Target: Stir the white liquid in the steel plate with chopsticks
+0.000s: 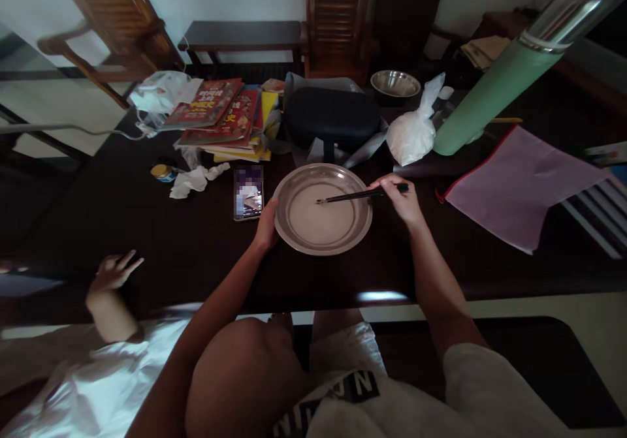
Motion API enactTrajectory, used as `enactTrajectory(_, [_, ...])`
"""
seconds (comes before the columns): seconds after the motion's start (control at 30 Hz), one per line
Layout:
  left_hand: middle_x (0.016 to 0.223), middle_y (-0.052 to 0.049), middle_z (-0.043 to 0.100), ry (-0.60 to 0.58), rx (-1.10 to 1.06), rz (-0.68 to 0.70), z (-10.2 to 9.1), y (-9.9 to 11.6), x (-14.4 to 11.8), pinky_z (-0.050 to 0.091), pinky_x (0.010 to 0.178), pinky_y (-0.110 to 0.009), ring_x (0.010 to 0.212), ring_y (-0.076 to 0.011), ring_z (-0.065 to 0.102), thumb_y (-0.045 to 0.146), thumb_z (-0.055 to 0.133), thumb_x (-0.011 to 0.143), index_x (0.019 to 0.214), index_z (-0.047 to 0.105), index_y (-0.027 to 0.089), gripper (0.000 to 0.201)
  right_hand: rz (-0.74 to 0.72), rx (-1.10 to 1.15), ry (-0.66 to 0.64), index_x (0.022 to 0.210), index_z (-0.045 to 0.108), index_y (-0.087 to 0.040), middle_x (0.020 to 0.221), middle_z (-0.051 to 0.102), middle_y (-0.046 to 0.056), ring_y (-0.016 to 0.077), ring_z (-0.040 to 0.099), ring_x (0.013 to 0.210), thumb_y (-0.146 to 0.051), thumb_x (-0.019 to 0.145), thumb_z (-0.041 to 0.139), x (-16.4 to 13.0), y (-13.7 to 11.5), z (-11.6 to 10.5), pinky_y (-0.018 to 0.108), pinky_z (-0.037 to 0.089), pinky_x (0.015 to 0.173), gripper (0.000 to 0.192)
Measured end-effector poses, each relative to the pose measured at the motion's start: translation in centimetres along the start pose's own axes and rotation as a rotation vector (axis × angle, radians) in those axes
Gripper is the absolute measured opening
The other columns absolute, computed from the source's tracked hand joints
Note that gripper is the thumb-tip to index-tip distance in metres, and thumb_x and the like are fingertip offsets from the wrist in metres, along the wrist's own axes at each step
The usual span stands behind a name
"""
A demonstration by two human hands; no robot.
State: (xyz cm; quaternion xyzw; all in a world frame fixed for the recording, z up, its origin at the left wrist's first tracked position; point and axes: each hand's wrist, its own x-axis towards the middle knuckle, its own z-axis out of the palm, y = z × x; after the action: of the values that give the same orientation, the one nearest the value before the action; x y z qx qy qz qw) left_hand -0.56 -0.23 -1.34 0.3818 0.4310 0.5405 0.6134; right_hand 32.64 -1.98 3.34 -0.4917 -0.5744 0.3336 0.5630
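Note:
A round metal basin [294, 229] with pale liquid in it sits on the dark table in front of me. My left hand [267, 226] grips its left rim. My right hand [402, 198] holds dark chopsticks [360, 194] at the basin's right side, their tips resting in the liquid near the middle. A phone [248, 192] with a lit screen lies just left of the basin.
Behind the basin are a black case [333, 117], a white plastic bag [411, 136], a steel bowl [394, 84], a stack of books [223, 115] and a green flask [490, 98]. A pink pouch [519, 187] lies right. Another person's hand [113, 271] rests at left.

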Motion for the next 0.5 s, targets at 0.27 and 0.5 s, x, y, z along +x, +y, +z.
enactTrajectory(0.27, [0.113, -0.011, 0.083, 0.024, -0.01, -0.03, 0.1, 0.0, -0.1, 0.062, 0.102, -0.045, 0.123, -0.0386, 0.072, 0.058, 0.083, 0.077, 0.103, 0.076, 0.018, 0.048, 0.045, 0.066, -0.096, 0.077, 0.081, -0.028, 0.072, 0.081, 0.0, 0.0191, 0.078, 0.07, -0.071, 0.087, 0.074, -0.1, 0.3, 0.1, 0.036, 0.063, 0.075, 0.045])
enactTrajectory(0.5, [0.111, -0.01, 0.083, 0.008, -0.014, -0.028, 0.0, 0.0, -0.1, 0.06, 0.108, -0.047, 0.125, -0.0387, 0.072, 0.058, 0.083, 0.078, 0.103, 0.077, 0.018, 0.047, 0.028, 0.032, 0.098, 0.074, 0.078, -0.027, 0.069, 0.078, 0.0, 0.0205, 0.077, 0.067, -0.077, 0.083, 0.074, 0.2, 0.1, -0.6, 0.038, 0.064, 0.075, 0.051])
